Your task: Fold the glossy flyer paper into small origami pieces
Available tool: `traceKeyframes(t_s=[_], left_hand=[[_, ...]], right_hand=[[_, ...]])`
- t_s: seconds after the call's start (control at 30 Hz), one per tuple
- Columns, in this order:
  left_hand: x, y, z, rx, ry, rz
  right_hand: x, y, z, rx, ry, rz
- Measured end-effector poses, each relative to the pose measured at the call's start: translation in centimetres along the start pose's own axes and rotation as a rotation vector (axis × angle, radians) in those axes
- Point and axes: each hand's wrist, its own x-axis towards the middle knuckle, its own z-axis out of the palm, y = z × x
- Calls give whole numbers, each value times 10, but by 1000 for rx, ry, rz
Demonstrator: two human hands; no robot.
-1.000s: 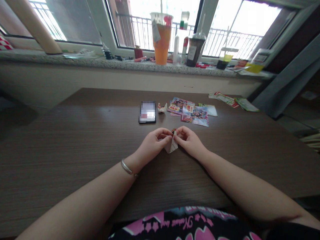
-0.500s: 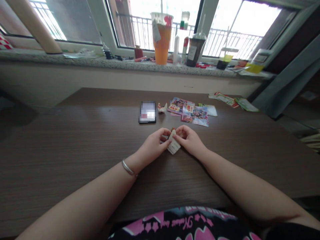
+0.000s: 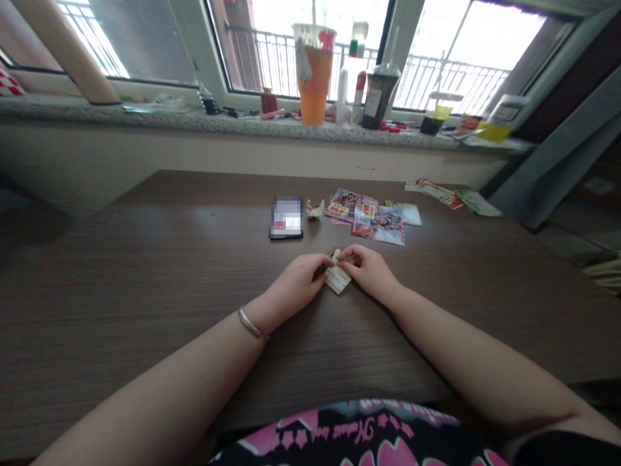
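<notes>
Between my two hands is a small piece of folded paper, cream with faint print and a bit of red at its far tip. My left hand grips its left side with thumb and fingers. From the right, my right hand pinches the paper near its upper part. The fingertips of both hands almost meet over it and hide some of its folds. Just beyond the hands lie a tablet-like device with a blurred screen and a small folded paper shape, white and red.
Colourful printed leaflets overlap on the brown table, right of the device. More paper strips lie at the far right. On the windowsill stand an orange drink cup, a dark drink cup, bottles and pens.
My left fingers have come over the paper's upper left, and my right fingers have shifted slightly. The paper's near corner has moved a little away from me. The other things are unmoved.
</notes>
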Motion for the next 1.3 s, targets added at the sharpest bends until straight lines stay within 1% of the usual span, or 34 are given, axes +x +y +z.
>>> traceKeyframes(t_s=[0.07, 0.17, 0.27, 0.47, 0.7, 0.9, 1.07, 1.17, 1.3], left_hand=[[0, -3, -1, 119, 1, 41], [1, -4, -3, 230, -7, 69], [1, -3, -5, 281, -19, 87], [-1, -2, -5, 323, -9, 94], [-2, -2, -5, 322, -15, 93], [-2, -3, -4, 347, -28, 96], [-2, -5, -3, 312, -17, 108], [-2, -5, -3, 293, -17, 118], [-2, 0, -3, 302, -41, 156]], right_hand=[[1, 2, 1, -29, -3, -28], [2, 3, 0, -153, -12, -134], [1, 3, -1, -279, -37, -219], [-1, 5, -5, -409, -119, -293], [-2, 2, -12, -493, -185, -322], [0, 4, -16, -535, -243, -353], [-4, 4, -18, -557, -279, -370], [-5, 4, -18, -565, -267, -368], [-2, 7, -16, -604, -167, -312]])
